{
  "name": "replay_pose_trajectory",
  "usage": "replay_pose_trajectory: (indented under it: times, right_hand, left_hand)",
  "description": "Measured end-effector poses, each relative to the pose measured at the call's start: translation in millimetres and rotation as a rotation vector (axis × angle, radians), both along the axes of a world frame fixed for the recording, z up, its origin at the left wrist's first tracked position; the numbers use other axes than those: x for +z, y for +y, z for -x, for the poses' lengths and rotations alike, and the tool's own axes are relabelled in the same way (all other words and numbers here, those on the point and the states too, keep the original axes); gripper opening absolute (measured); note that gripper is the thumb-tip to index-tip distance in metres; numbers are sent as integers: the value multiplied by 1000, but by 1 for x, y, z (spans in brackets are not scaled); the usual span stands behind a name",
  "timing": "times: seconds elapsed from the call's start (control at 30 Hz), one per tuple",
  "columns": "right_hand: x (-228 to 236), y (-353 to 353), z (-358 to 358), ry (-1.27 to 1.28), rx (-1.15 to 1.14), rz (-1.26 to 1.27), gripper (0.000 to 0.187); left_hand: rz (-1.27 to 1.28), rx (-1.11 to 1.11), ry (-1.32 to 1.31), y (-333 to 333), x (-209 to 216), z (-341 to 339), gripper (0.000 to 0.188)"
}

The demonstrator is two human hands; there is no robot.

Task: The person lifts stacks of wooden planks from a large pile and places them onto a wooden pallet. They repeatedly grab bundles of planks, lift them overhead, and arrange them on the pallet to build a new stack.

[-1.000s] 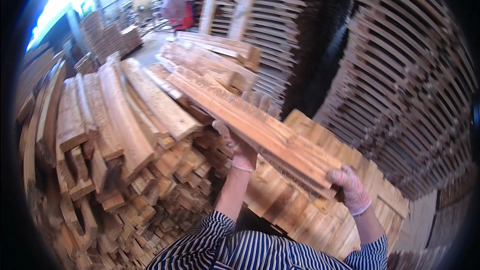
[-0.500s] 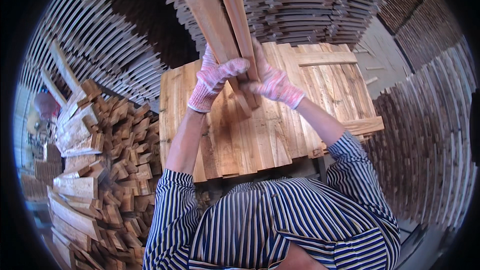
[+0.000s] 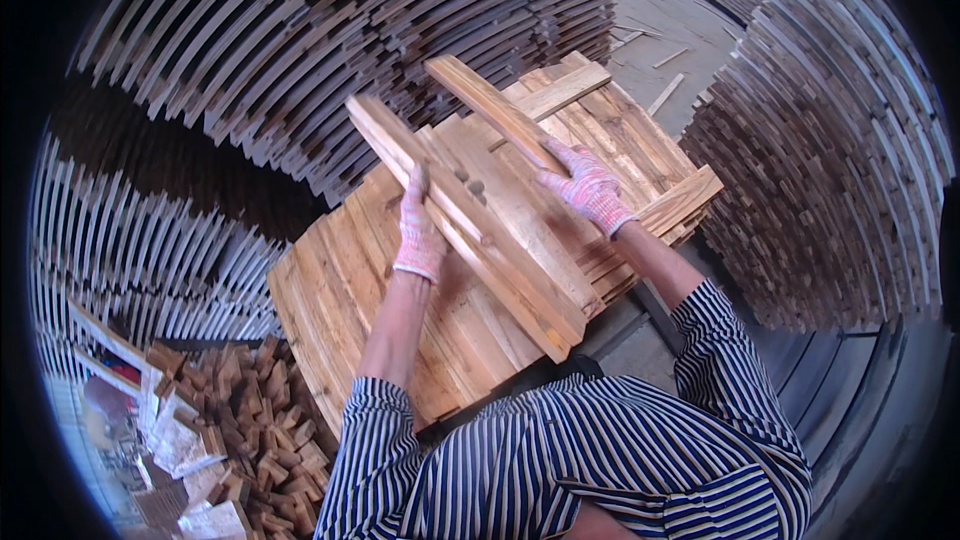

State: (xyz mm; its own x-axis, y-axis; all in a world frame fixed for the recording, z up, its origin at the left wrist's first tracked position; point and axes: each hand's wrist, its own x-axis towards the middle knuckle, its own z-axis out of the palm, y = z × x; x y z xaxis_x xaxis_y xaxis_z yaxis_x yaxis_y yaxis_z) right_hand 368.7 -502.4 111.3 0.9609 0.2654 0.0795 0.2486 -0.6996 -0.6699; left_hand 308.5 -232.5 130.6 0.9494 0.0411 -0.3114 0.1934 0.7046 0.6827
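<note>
My left hand (image 3: 420, 232), in a pink and white knit glove, grips a long wooden board (image 3: 478, 252) along its side. This board slants from the far left toward my body, over the pile of flat boards (image 3: 345, 275). Gloved the same way, my right hand (image 3: 588, 190) is closed around the near part of a second wooden board (image 3: 490, 105), which points away to the far left. Another wide board lies between the two hands. The fingers of both hands are partly hidden by the wood.
Crosswise strips (image 3: 680, 205) lie on the pile's right side. Tall stacks of spaced boards (image 3: 400, 30) rise behind, with another stack (image 3: 820, 160) at right. Short offcuts (image 3: 265, 430) are heaped at lower left. Scraps lie on the grey floor (image 3: 655, 15).
The boards, held raised and close together before, are now lowered over the pile and apart, one in each hand. My view has turned to the right.
</note>
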Motion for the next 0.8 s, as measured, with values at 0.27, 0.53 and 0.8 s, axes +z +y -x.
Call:
replay_pose_trajectory:
  times: [0.27, 0.53, 0.8]
  right_hand:
    - [-13, 30, 33, 68, 236, 270, 66]
    - [6, 3, -13, 297, 87, -76, 86]
    - [-27, 6, -34, 21, 160, 381, 66]
  left_hand:
    - [143, -2, 149, -27, -62, -8, 75]
    - [225, 65, 114, -72, -56, -38, 72]
    - [241, 104, 234, -79, -48, -57, 87]
